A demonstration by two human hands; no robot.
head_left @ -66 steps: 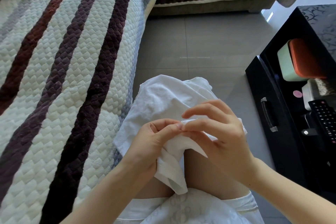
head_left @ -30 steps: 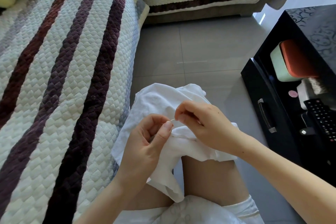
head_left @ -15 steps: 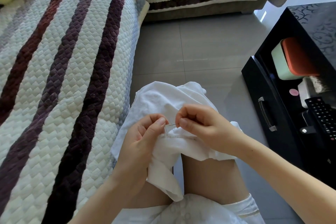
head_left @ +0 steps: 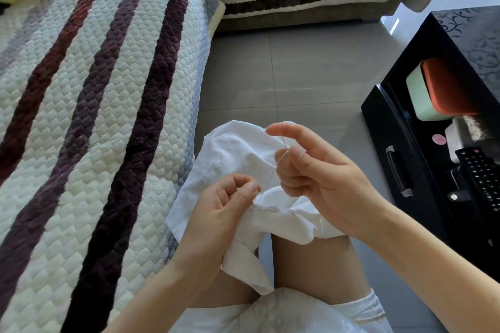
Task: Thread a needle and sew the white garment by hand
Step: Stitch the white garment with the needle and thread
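- The left hand (head_left: 216, 213) and right hand (head_left: 324, 184) are bare, as are both forearms (head_left: 405, 246) down to the lower edge of the view.
- The left thumbnail (head_left: 253, 187) is trimmed short.
- White shorts (head_left: 270, 316) carry a faint raised flower pattern.
- A banded hem (head_left: 374, 308) edges the right leg.
- The thighs (head_left: 313, 265) are bare beyond the hems.

No legible text, remote (head_left: 481, 173) keys too small
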